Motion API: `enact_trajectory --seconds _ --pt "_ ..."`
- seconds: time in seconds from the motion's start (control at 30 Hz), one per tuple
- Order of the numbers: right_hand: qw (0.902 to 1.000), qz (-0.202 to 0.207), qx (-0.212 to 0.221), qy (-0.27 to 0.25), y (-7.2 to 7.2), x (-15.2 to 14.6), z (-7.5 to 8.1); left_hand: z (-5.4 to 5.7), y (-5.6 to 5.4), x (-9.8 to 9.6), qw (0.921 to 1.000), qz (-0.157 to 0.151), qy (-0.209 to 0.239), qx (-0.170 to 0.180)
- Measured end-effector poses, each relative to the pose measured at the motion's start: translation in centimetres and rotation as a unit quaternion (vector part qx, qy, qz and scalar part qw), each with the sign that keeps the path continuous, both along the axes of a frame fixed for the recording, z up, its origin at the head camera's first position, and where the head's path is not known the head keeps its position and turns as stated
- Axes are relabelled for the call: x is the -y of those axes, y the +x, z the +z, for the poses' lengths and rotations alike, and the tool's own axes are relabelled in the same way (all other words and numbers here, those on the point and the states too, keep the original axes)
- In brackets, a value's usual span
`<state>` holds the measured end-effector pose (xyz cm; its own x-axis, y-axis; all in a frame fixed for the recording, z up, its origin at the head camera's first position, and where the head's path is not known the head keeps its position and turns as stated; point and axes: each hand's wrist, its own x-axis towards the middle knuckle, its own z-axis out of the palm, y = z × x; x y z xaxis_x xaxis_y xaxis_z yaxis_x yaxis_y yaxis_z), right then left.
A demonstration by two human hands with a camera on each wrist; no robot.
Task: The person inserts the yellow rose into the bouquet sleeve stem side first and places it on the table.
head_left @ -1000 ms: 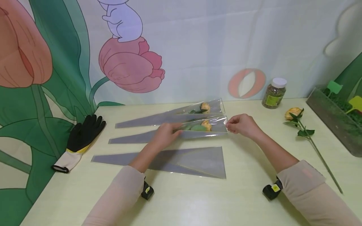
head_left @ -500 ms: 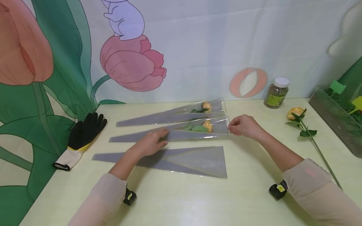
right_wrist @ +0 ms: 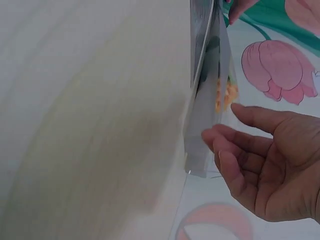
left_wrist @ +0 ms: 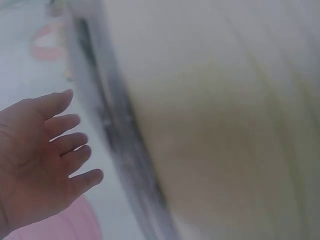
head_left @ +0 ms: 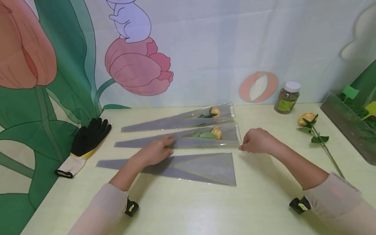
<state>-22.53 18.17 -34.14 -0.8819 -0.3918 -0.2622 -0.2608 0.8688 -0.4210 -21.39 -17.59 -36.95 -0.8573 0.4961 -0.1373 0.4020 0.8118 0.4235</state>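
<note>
Two grey-backed clear flower sleeves, each holding a yellow rose, lie at the back of the table. My left hand [head_left: 157, 151] rests its fingertips on the lower edge of the nearer filled sleeve [head_left: 147, 139]; in the left wrist view its fingers are loosely bent. Beside that sleeve's wide mouth, at the lower corner, is my right hand [head_left: 258, 141]. The right wrist view shows a gap between its thumb and bent fingers, close to the film; contact is unclear. The rose [head_left: 216, 133] shows through the front. A flat sleeve [head_left: 205, 166] without a flower lies nearer me.
Behind lies the other filled sleeve [head_left: 176, 121]. On the right are a loose yellow rose [head_left: 307, 119] on a long stem, a white-lidded jar [head_left: 286, 98] and a clear planter [head_left: 346, 127]. A black-and-white work glove [head_left: 85, 143] lies at the left edge.
My left hand has moved left along the filled sleeve, away from the rose. My right hand has slid toward me along the sleeve's mouth to its lower corner.
</note>
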Motion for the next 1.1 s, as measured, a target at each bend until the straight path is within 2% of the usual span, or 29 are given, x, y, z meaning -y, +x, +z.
enact_trajectory --seconds 0.2,0.43,0.6,0.73,0.83,0.93,1.1 --pt "0.9981 0.056 -0.024 -0.014 1.9 0.9 0.1 1.4 2.4 1.2 0.9998 -0.015 0.012 -0.002" --pt "0.9944 0.083 -0.057 -0.032 3.8 1.7 -0.1 1.8 4.3 3.7 0.9989 0.016 0.029 -0.034" --pt "0.9941 0.096 -0.052 0.001 4.5 1.9 -0.6 1.1 5.8 7.4 0.9957 0.036 0.027 -0.081" --pt "0.9938 0.098 -0.044 0.030 4.7 1.9 -1.3 0.4 6.9 10.4 0.9945 0.072 0.015 -0.075" --pt "0.9930 0.104 -0.037 0.041 4.7 2.0 -1.7 -0.1 7.3 12.0 0.9942 0.094 0.009 -0.052" --pt "0.9914 0.116 -0.043 0.043 4.6 2.0 -2.0 -0.4 7.6 13.0 0.9942 0.092 -0.004 -0.055" --pt "0.9897 0.115 -0.068 0.050 4.4 2.3 -2.3 -1.3 8.0 13.7 0.9951 0.084 0.020 -0.049"
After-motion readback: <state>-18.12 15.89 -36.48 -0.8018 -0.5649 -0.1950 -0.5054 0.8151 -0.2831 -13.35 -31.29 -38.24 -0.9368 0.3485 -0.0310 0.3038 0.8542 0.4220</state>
